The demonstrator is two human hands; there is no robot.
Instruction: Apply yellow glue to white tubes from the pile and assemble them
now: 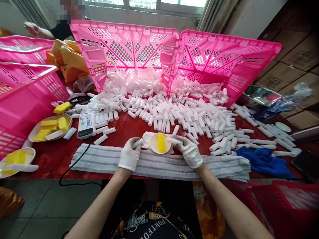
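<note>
My left hand, in a white glove, is closed around a short white plastic tube. On the other side, my gloved right hand grips another white tube, its end over the rim of a small white dish. A yellow block lies in that dish, with thin prongs standing up at its far end. The dish rests on a folded white cloth between my hands. Beneath my wrists stretches a grey-striped towel.
Two tipped pink crates spill a heap of white tubes over the red table. At left are a white box with a black cable and dishes of yellow blocks. A blue cloth and a bottle are right. Another person's hand shows behind.
</note>
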